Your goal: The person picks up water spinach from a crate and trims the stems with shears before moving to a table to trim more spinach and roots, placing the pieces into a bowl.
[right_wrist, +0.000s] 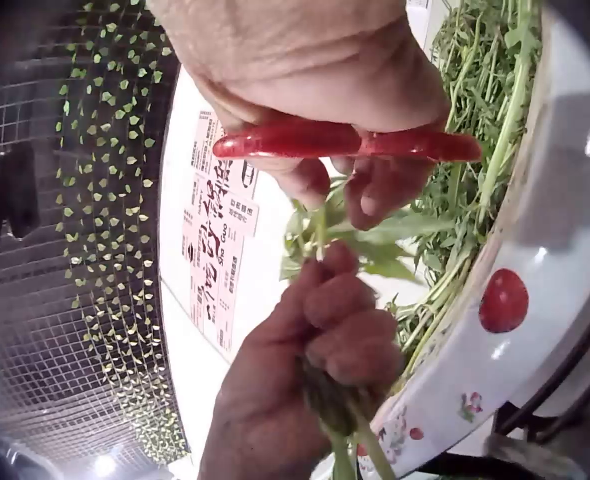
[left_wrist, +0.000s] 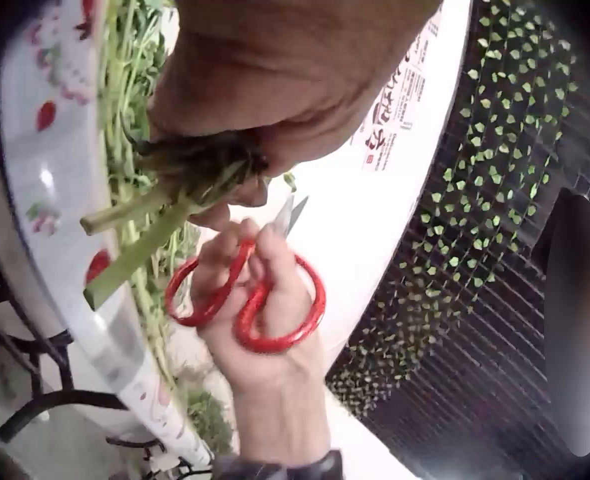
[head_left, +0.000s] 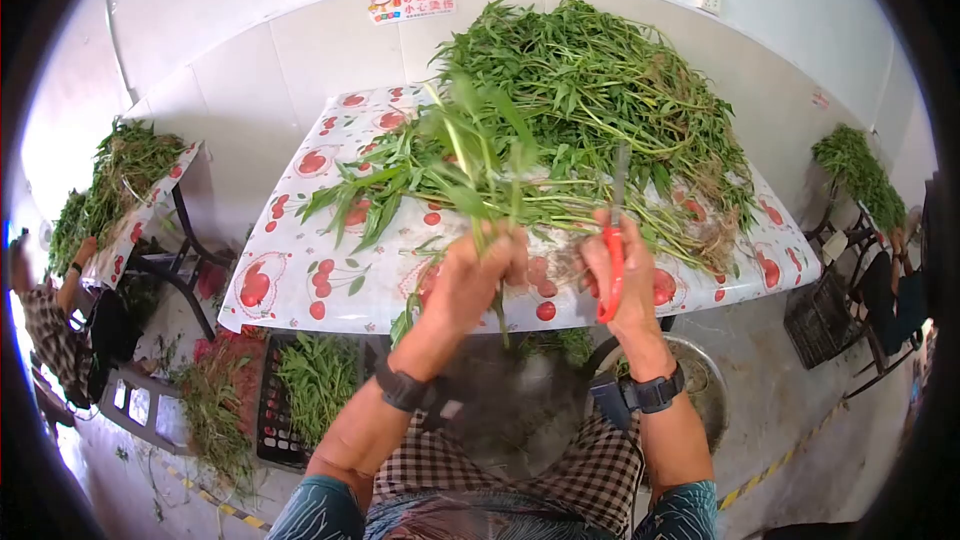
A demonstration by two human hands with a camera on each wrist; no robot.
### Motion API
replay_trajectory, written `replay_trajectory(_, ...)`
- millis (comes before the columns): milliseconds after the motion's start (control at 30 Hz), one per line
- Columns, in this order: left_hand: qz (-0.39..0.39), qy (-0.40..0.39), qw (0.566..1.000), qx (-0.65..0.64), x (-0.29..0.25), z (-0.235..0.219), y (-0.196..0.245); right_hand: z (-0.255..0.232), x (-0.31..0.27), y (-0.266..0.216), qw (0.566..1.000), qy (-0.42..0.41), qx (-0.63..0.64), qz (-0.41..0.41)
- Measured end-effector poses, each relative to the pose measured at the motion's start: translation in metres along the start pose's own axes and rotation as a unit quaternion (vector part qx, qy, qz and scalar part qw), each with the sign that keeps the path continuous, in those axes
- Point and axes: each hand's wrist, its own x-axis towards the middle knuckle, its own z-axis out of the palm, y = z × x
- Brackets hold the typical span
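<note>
In the head view the left hand (head_left: 470,275) grips a few green stems (head_left: 465,145), leafy tops up and blurred. Cut stem ends (left_wrist: 140,255) stick out below that fist in the left wrist view. The right hand (head_left: 625,275), just to its right, holds red-handled scissors (head_left: 613,270) with the blades pointing up and away. Both handle loops show around its fingers (left_wrist: 265,260) in the left wrist view. In the right wrist view the two hands are close together, with leaves (right_wrist: 375,245) beyond them. Loose stems (head_left: 570,195) lie on the table behind the hands.
A large heap of greens (head_left: 600,80) covers the back of the cherry-patterned table (head_left: 290,285). Below stand a black crate (head_left: 285,430) with greens and a metal basin (head_left: 705,390). Discarded stems (head_left: 215,405) lie on the floor at left. People sit at tables on both sides.
</note>
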Motion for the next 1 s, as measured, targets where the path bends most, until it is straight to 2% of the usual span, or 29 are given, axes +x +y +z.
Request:
replay_trajectory(100,0.102,0.082,0.990,0.047,0.024,-0.012,0.009,-0.016,0.012,0.017,0.996,0.056,0.056,-0.037)
replay_trajectory(133,0.128,0.111,0.984,0.052,0.029,-0.014,0.007,-0.022,0.018,0.028,0.995,0.074,0.018,-0.068)
replay_trajectory(233,0.094,0.089,0.990,0.053,0.035,-0.020,-0.021,-0.025,0.019,0.041,0.991,0.091,-0.008,-0.101)
replay_trajectory(267,0.042,0.093,0.993,0.054,0.026,-0.012,-0.024,-0.026,0.020,0.041,0.991,0.097,0.028,-0.082)
replay_trajectory(333,0.149,0.019,0.981,0.124,0.028,-0.020,-0.072,-0.028,0.020,0.041,0.988,0.108,0.100,-0.044)
replay_trajectory(500,-0.071,0.035,0.997,-0.025,0.028,-0.015,-0.061,-0.033,0.021,0.047,0.988,0.063,0.138,-0.041)
replay_trajectory(600,-0.110,0.061,0.991,-0.056,0.026,-0.006,-0.044,-0.034,0.023,0.052,0.986,0.052,0.153,-0.037)
replay_trajectory(700,-0.127,0.063,0.981,-0.133,0.026,-0.007,-0.049,-0.039,0.025,0.058,0.990,0.050,0.132,-0.023)
replay_trajectory(800,-0.133,0.022,0.976,-0.171,0.026,-0.013,-0.055,-0.039,0.024,0.055,0.989,0.034,0.144,-0.016)
replay_trajectory(900,-0.204,0.044,0.968,-0.137,0.020,-0.009,-0.044,-0.038,0.023,0.049,0.987,0.021,0.161,-0.014)
replay_trajectory(1000,-0.214,0.013,0.972,-0.096,0.012,-0.008,-0.031,-0.042,0.026,0.055,0.990,0.022,0.136,-0.026)
